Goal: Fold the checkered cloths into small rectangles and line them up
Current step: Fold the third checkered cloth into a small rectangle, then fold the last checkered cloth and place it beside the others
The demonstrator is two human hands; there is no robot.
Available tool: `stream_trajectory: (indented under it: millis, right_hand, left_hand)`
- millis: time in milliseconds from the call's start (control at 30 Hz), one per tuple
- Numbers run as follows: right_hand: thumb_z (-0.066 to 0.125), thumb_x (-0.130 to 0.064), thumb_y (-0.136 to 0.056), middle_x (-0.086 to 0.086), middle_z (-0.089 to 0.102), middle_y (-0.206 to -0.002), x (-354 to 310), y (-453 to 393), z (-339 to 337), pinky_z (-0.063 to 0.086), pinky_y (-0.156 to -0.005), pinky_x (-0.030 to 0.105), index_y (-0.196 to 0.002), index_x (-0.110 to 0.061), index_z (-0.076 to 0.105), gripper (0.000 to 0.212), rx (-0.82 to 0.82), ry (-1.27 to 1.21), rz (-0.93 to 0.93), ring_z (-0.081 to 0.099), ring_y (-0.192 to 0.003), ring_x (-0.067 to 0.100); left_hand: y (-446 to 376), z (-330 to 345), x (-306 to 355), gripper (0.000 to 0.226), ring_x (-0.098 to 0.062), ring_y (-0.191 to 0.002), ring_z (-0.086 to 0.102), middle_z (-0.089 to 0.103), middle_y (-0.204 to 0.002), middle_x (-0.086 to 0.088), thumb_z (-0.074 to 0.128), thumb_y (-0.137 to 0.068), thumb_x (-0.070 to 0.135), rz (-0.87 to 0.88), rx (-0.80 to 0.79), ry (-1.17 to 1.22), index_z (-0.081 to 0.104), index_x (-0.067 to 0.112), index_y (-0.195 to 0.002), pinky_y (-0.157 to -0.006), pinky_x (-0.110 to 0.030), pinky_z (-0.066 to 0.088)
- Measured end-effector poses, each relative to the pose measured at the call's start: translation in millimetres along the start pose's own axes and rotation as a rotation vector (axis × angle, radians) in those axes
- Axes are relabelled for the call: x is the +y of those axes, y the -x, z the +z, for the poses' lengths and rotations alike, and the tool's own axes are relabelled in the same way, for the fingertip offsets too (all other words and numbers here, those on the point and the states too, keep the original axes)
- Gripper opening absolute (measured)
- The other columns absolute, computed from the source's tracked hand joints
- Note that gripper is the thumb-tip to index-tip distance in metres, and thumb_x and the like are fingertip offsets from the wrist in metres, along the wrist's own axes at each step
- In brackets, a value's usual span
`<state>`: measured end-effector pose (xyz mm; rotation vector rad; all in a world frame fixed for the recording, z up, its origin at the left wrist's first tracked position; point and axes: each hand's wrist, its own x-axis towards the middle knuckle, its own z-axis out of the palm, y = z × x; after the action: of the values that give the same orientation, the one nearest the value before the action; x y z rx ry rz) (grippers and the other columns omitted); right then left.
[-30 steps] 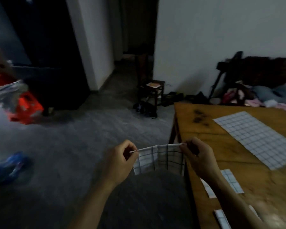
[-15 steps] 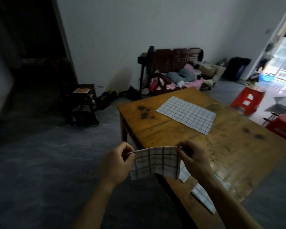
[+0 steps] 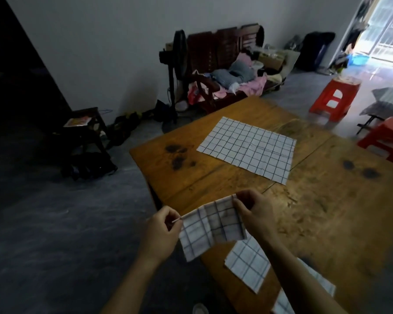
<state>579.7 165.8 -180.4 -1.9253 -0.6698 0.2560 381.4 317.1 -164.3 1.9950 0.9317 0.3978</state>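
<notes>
A folded white cloth with dark check lines (image 3: 211, 227) hangs in the air at the near left edge of the wooden table (image 3: 327, 211). My left hand (image 3: 161, 232) pinches its upper left corner and my right hand (image 3: 254, 211) pinches its upper right corner. One checkered cloth (image 3: 247, 146) lies spread flat on the far part of the table. A small folded checkered rectangle (image 3: 247, 264) lies on the table below my right forearm. Another folded one (image 3: 288, 300) sits nearer me, partly hidden by that arm.
Two red plastic stools (image 3: 334, 98) stand on the floor to the right of the table. A wooden bench piled with clothes (image 3: 232, 75) and a standing fan (image 3: 177, 55) are against the far wall. A dark small stool (image 3: 84, 125) stands at the left.
My view has swung right and down, bringing more of the table into sight. Both hands kept their pinch on the folded cloth, which now hangs tilted over the table's near edge.
</notes>
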Motion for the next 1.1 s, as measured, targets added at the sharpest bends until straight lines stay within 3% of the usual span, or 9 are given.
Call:
stream_trajectory:
  millis: [100,200,400,600,767,933,1100]
  right_hand:
    - [0.067,-0.022,-0.089,-0.01,0.066,-0.093,18.0,-30.3,5.3,0.054,-0.072,0.02,-0.098,-0.021,0.065,0.009,-0.015,0.031,0.053,0.063,-0.088,0.001]
    - [0.065,-0.023,-0.09,-0.013,0.062,-0.096,35.3,-55.2,9.7,0.047,-0.068,0.014,-0.1,-0.023,0.064,0.01,-0.097,0.105,0.118,0.058,-0.09,-0.001]
    - [0.063,-0.016,-0.091,-0.015,0.059,-0.101,70.8,-81.7,26.1,0.044,-0.066,0.012,-0.106,-0.025,0.062,0.018,-0.265,0.142,0.233,0.056,-0.093,-0.003]
    - [0.064,-0.011,-0.09,-0.01,0.062,-0.102,100.8,-97.0,42.4,0.05,-0.074,0.018,-0.105,-0.021,0.064,0.019,-0.274,0.152,0.28,0.059,-0.096,0.003]
    - [0.062,-0.014,-0.092,-0.007,0.061,-0.104,115.1,-101.9,52.7,0.05,-0.076,0.019,-0.109,-0.02,0.061,0.019,-0.236,0.172,0.297,0.059,-0.097,0.006]
    - [0.062,-0.015,-0.092,-0.006,0.059,-0.109,114.3,-98.1,54.4,0.047,-0.074,0.016,-0.122,-0.017,0.055,0.031,-0.179,0.133,0.322,0.058,-0.098,0.008]
    - [0.061,-0.015,-0.092,-0.005,0.059,-0.111,98.3,-98.7,60.9,0.05,-0.078,0.02,-0.124,-0.017,0.054,0.032,-0.206,0.129,0.268,0.057,-0.099,0.006]
  left_hand:
    - [-35.2,19.1,-10.3,0.01,-0.008,-0.07,0.063,0.065,-0.079,0.001,0.067,-0.089,0.018,-0.078,-0.058,0.044,0.061,0.023,-0.083,-0.057,-0.022,0.051]
    - [-57.3,39.0,-20.5,0.009,-0.013,-0.069,0.064,0.066,-0.077,-0.001,0.067,-0.089,0.016,-0.166,-0.103,0.062,0.062,0.021,-0.083,-0.057,-0.025,0.052]
    - [-84.6,62.2,-46.5,0.008,-0.021,-0.072,0.067,0.068,-0.078,-0.004,0.068,-0.087,0.014,-0.314,-0.126,0.045,0.064,0.019,-0.082,-0.065,-0.045,0.06]
    - [-94.8,80.6,-59.7,0.003,-0.019,-0.074,0.069,0.068,-0.087,-0.006,0.064,-0.091,0.013,-0.438,-0.183,0.074,0.063,0.016,-0.09,-0.065,-0.038,0.061]
    - [-107.2,86.4,-66.3,0.011,-0.013,-0.086,0.065,0.065,-0.1,0.001,0.062,-0.093,0.017,-0.473,-0.136,0.073,0.058,0.025,-0.099,-0.07,-0.034,0.058]
    - [-117.2,78.1,-64.3,0.034,-0.008,-0.099,0.055,0.052,-0.114,0.009,0.062,-0.093,0.019,-0.411,-0.097,-0.029,0.052,0.025,-0.124,-0.067,-0.019,0.045]
    - [-123.4,55.1,-58.0,0.026,-0.006,-0.096,0.058,0.059,-0.115,0.003,0.062,-0.093,0.021,-0.318,-0.113,-0.068,0.057,0.025,-0.118,-0.068,-0.019,0.05]
